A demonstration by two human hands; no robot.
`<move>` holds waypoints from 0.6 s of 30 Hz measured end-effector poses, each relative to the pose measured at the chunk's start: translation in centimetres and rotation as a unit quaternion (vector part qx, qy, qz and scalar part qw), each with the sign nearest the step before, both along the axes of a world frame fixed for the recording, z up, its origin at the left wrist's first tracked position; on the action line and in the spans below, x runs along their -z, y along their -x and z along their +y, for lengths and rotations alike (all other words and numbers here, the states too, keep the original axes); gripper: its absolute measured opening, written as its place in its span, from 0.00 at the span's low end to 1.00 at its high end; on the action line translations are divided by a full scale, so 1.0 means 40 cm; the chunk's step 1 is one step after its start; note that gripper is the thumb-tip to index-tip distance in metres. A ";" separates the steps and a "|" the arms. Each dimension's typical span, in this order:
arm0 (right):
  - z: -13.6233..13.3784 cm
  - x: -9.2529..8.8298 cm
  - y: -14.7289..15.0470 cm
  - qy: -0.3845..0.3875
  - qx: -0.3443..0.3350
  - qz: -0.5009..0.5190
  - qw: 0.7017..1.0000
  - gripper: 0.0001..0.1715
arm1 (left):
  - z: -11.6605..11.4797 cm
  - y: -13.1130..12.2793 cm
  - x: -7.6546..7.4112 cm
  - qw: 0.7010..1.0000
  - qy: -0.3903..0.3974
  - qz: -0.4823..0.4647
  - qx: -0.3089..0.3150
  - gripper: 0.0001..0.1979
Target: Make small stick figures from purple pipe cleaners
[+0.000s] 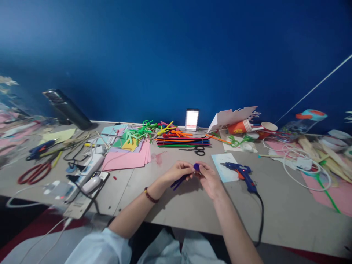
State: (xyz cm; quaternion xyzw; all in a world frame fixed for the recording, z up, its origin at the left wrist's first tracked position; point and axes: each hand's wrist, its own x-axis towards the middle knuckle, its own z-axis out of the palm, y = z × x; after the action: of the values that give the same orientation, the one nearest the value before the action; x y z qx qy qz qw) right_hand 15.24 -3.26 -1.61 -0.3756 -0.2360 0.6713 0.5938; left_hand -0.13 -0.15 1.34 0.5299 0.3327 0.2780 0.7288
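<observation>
Between my two hands, just above the table, is a purple pipe cleaner with one end wound into a small round coil. My left hand is closed on it, and dark purple strands trail from under the fingers to the lower left. From the other side my right hand pinches the coil between thumb and fingers. Behind the hands lie a bundle of coloured pipe cleaners and small black scissors. To the right a blue glue gun rests partly on a pale blue and white sheet.
Pink paper sheets and bent green pipe-cleaner figures lie back left. Further left are a power strip, a phone and red-handled scissors. A lit screen stands against the blue wall. The glue gun's cord crosses the front edge.
</observation>
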 end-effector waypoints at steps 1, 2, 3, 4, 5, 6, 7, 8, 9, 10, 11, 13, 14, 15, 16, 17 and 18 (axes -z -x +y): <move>-0.001 -0.001 0.000 -0.002 -0.002 0.005 1.000 0.20 | -0.001 0.000 -0.001 1.000 0.002 -0.001 0.000 0.17; -0.002 -0.003 -0.001 -0.003 -0.007 0.010 1.000 0.20 | -0.001 0.000 -0.001 1.000 0.003 -0.001 0.001 0.17; -0.004 -0.005 -0.001 -0.003 -0.013 0.013 1.000 0.20 | -0.001 0.000 -0.002 1.000 0.003 -0.003 0.002 0.17; -0.005 -0.008 -0.002 -0.001 -0.018 0.015 1.000 0.21 | -0.002 0.000 -0.002 1.000 0.001 -0.006 0.004 0.17; -0.006 -0.010 -0.003 0.001 -0.020 0.017 1.000 0.21 | -0.002 0.000 -0.002 1.000 -0.002 -0.009 0.005 0.17; -0.007 -0.012 -0.004 0.003 -0.020 0.019 1.000 0.21 | -0.001 0.000 -0.002 1.000 -0.003 -0.010 0.007 0.17; -0.008 -0.014 -0.005 0.004 -0.019 0.020 1.000 0.21 | -0.001 0.000 -0.002 1.000 -0.004 -0.011 0.008 0.17; -0.009 -0.016 -0.006 0.003 -0.018 0.020 1.000 0.21 | -0.001 0.001 -0.001 1.000 -0.003 -0.011 0.008 0.17; -0.009 -0.017 -0.007 0.001 -0.019 0.018 1.000 0.21 | -0.001 0.001 -0.001 1.000 -0.001 -0.010 0.009 0.17; -0.009 -0.018 -0.008 -0.001 -0.021 0.017 1.000 0.22 | 0.000 0.001 0.000 1.000 0.000 -0.009 0.010 0.17; -0.009 -0.020 -0.008 -0.003 -0.022 0.015 1.000 0.22 | 0.000 0.001 0.000 1.000 0.000 -0.010 0.012 0.17; -0.009 -0.022 -0.008 -0.005 -0.020 0.014 1.000 0.22 | 0.000 0.002 0.001 1.000 -0.004 -0.012 0.014 0.17; -0.009 -0.023 -0.008 -0.004 -0.016 0.011 1.000 0.21 | 0.000 0.002 0.001 1.000 -0.005 -0.013 0.015 0.17; -0.009 -0.024 -0.007 -0.005 -0.013 0.007 1.000 0.20 | 0.000 0.002 0.001 1.000 -0.006 -0.015 0.013 0.17; -0.009 -0.025 -0.007 -0.007 -0.011 0.000 1.000 0.19 | -0.001 0.002 0.001 1.000 -0.005 -0.016 0.011 0.17; -0.009 -0.025 -0.006 -0.010 -0.010 -0.008 1.000 0.18 | -0.001 0.001 0.001 1.000 -0.004 -0.017 0.009 0.17; -0.009 -0.025 -0.006 -0.014 -0.010 -0.016 1.000 0.18 | -0.001 0.001 0.000 1.000 -0.002 -0.017 0.006 0.17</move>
State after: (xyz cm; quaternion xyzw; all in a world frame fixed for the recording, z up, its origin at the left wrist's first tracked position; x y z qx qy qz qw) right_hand 15.48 -3.62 -0.62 -0.3755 -0.2583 0.6675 0.5888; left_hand -0.18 -0.20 1.33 0.5288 0.3161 0.2836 0.7349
